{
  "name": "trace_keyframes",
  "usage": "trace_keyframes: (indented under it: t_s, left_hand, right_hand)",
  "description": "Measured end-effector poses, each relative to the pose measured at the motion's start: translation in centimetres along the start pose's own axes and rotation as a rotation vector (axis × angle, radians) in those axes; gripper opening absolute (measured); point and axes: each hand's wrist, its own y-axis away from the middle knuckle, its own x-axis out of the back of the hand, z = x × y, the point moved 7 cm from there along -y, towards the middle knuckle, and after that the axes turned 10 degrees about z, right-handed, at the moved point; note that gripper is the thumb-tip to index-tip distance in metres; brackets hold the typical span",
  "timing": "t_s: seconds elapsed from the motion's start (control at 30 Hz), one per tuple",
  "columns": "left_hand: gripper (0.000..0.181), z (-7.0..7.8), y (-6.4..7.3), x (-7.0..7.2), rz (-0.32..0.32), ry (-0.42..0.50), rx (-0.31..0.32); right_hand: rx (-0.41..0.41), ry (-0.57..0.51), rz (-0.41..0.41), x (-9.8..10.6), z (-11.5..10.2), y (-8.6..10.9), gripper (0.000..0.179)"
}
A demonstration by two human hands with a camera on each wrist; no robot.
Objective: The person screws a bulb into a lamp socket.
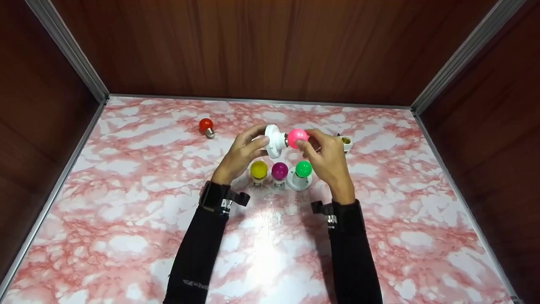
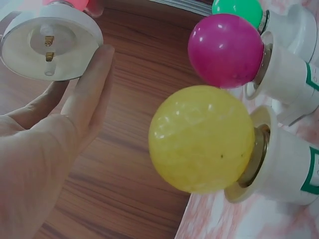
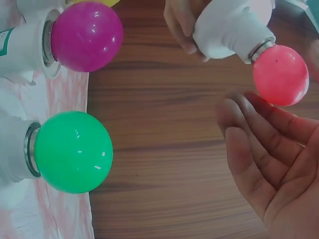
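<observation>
Above the table, my left hand grips a white round-based lamp holder by its rim, tipped on its side with its mouth facing right. In the left wrist view, brass contacts show in the open back of the lamp holder. At its mouth is a pink light bulb, with some metal thread still visible. My right hand has thumb and fingers around this bulb's globe. The right wrist view shows its fingertips close against the pink bulb; how deep the thread sits is hidden.
A yellow bulb, a magenta bulb and a green bulb stand upright in white holders just below the hands. A red bulb lies loose at back left. Another white holder sits partly hidden beyond my right hand.
</observation>
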Motion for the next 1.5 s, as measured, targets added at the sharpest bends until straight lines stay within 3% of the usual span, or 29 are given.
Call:
trace_keyframes:
  t_s: [0.17, 0.33, 0.57, 0.9, 1.1, 1.5]
  left_hand:
    - [0.055, 0.2, -0.1, 0.0, 0.006, 0.010, 0.009]
    - [0.054, 0.4, 0.0, 0.1, 0.005, -0.024, -0.019]
    - [0.056, 0.4, 0.0, 0.5, 0.021, -0.046, -0.040]
    - [0.060, 0.6, 0.1, 0.9, 0.038, -0.166, -0.101]
    - [0.060, 0.9, 0.1, 0.9, 0.031, -0.155, -0.115]
    - [0.064, 1.3, 0.0, 0.7, 0.017, -0.138, -0.204]
  right_hand:
    - [0.142, -0.142, 0.015, 0.6, -0.7, -0.1, 0.057]
    - [0.249, -0.174, 0.005, 0.6, -1.1, 0.1, 0.050]
    - [0.217, -0.122, -0.010, 0.5, -0.7, 0.1, 0.050]
    - [0.165, -0.103, -0.049, 0.3, 0.0, 0.3, 0.052]
    - [0.165, -0.120, -0.057, 0.3, 0.1, 0.3, 0.053]
    - [0.096, -0.078, -0.084, 0.0, 0.3, 0.4, 0.046]
